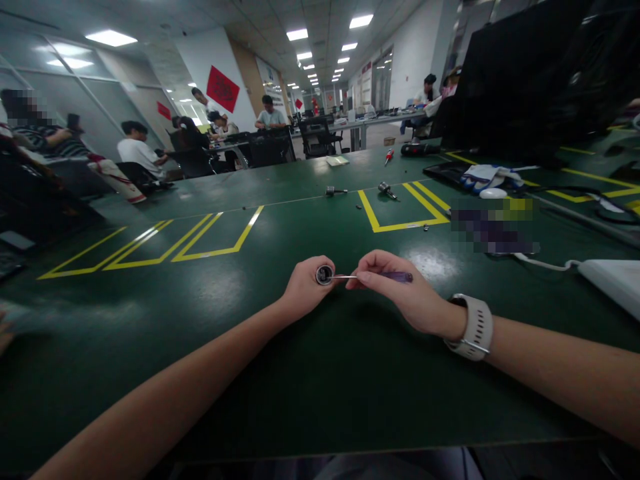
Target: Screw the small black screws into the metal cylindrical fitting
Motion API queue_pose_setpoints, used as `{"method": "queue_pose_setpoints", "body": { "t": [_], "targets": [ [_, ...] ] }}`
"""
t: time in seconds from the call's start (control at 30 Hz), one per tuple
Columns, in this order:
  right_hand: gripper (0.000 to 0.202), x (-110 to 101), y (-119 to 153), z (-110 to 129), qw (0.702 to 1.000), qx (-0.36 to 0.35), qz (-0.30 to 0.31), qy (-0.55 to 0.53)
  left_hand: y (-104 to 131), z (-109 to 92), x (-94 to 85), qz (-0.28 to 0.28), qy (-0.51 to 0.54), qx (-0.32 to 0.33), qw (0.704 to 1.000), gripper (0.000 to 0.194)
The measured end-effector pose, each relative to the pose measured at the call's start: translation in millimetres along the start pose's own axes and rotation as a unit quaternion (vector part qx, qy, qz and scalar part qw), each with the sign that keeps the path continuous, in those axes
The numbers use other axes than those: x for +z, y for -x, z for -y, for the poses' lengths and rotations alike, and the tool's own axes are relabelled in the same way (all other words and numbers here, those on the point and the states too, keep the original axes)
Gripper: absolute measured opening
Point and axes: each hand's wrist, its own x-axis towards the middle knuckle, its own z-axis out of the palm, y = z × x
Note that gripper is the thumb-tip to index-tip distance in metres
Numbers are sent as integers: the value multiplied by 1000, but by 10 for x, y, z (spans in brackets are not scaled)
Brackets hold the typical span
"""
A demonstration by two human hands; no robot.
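Observation:
My left hand (306,285) is wrapped round a cylindrical metal part (324,275), whose round hollow end faces me. In my right hand (400,290) is a slim screwdriver with a purple see-through handle (399,277). Its thin shaft runs left to the opening of the cylinder; whether the tip touches anything inside cannot be made out. Both hands are just above the green table. Farther off lie a dark metal part with a thin shaft (336,191) and a similar metal part (387,191). A tiny metal piece (426,228) lies by the yellow tape.
Yellow tape (220,254) marks outlines on the green table (270,427). To the right are white-and-blue gloves (490,178), a white cable (545,264) and a white box (613,283). A red screwdriver (389,156) lies at the back. Several people sit at other desks.

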Motion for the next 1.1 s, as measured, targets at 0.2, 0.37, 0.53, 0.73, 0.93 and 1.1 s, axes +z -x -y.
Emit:
{"method": "queue_pose_setpoints", "body": {
  "t": [0.2, 0.37, 0.53, 0.73, 0.93, 1.1],
  "targets": [
    [6, 93, -112, 25, 975, -61, -34, 209, -54, 30, 20, -46, -19, 20, 999, 17],
    [7, 105, -97, 32, 968, -76, -40, 238, -26, -2, 10, -30, -46, 45, 997, 13],
    [9, 42, -142, -74, 996, 41, -66, -41, -15, 12, 11, -22, -47, 54, 997, 11],
    [8, 42, -126, -148, 991, 50, -71, -98, -28, 43, 12, -24, -48, 50, 997, 10],
    [7, 91, -24, -48, 978, -70, -46, 193, -28, 4, 15, -21, -64, 62, 996, 14],
    [10, 65, -73, -67, 995, 6, -68, 75, -24, -7, 17, -18, -73, 53, 996, 15]
  ]
}}
